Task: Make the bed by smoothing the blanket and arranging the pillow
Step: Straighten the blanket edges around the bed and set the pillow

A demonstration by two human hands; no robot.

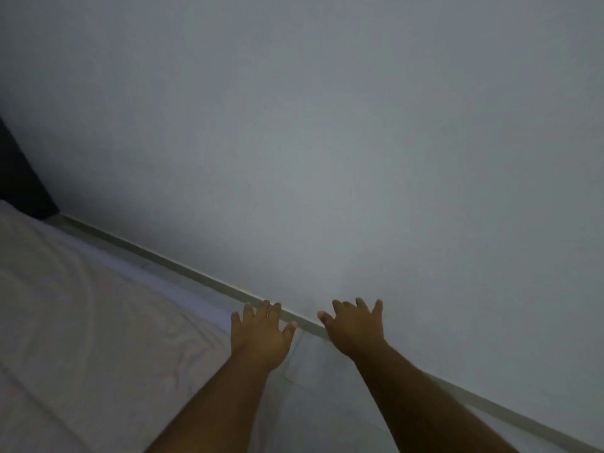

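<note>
A pale, wrinkled blanket covers the bed at the lower left and runs up to the wall. My left hand lies flat with spread fingers at the blanket's far edge, next to the wall. My right hand reaches forward with straight, spread fingers, over the line where the bed meets the wall; whether it touches the wall I cannot tell. Neither hand holds anything. No pillow is in view.
A plain grey-white wall fills most of the view. A light strip runs along the wall's base beside the bed. A dark object, perhaps a headboard, stands at the far left.
</note>
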